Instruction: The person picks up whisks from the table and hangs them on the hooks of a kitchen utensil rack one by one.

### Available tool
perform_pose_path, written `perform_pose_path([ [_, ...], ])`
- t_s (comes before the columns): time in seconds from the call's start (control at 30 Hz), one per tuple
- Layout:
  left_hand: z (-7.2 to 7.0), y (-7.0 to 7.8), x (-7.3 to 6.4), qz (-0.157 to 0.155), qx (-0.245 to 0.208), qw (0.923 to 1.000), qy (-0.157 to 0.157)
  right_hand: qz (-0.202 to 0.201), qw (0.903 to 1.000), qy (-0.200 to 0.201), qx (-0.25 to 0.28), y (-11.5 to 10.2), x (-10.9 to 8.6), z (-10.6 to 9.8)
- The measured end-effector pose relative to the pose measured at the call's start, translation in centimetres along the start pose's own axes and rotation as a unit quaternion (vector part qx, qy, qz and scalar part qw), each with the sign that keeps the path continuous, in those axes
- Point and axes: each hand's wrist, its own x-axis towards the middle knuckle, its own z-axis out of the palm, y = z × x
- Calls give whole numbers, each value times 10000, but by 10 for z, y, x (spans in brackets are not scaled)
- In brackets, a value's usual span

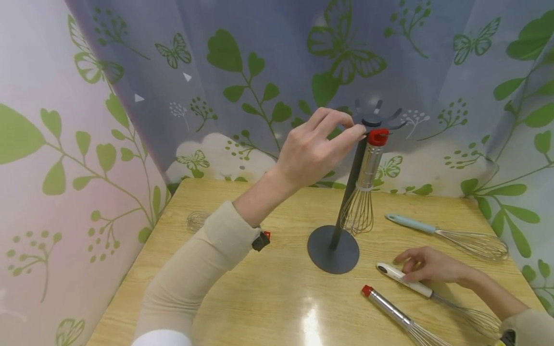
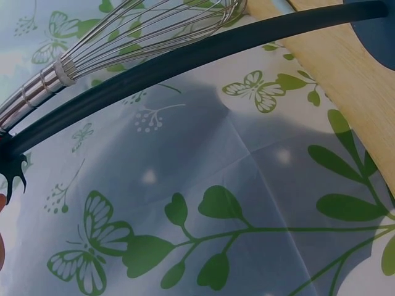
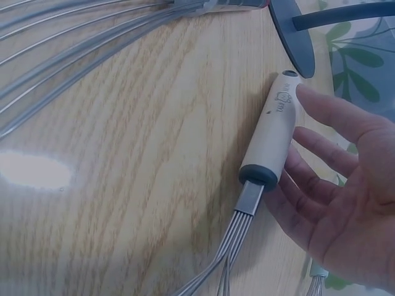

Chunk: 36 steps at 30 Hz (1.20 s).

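My left hand is at the top of a dark whisk stand, thumb and forefinger pinching one of its hooks. A silver whisk with a red end hangs from the hook beside those fingertips. In the left wrist view, this whisk hangs alongside the pole, and only a sliver of the hand shows. My right hand reaches over a white-handled whisk lying on the table. In the right wrist view, its loosely bent fingers are beside the handle, not closed round it.
Another silver whisk with a red end lies at the front right of the wooden table. A blue-handled whisk lies at the back right. A wire whisk is partly hidden behind the left arm. A patterned curtain surrounds the table.
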Motion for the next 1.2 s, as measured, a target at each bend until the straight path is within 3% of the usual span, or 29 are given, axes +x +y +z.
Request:
perform_pose_path([
  [0.73, 2, 2, -2, -7, -26, 10000, -6, -176, 9986, -284, 416, 6, 1, 8],
  [1.2, -1, -2, 0, 53, 37, 10000, 38, -423, 9984, -316, 177, 4, 6, 6],
])
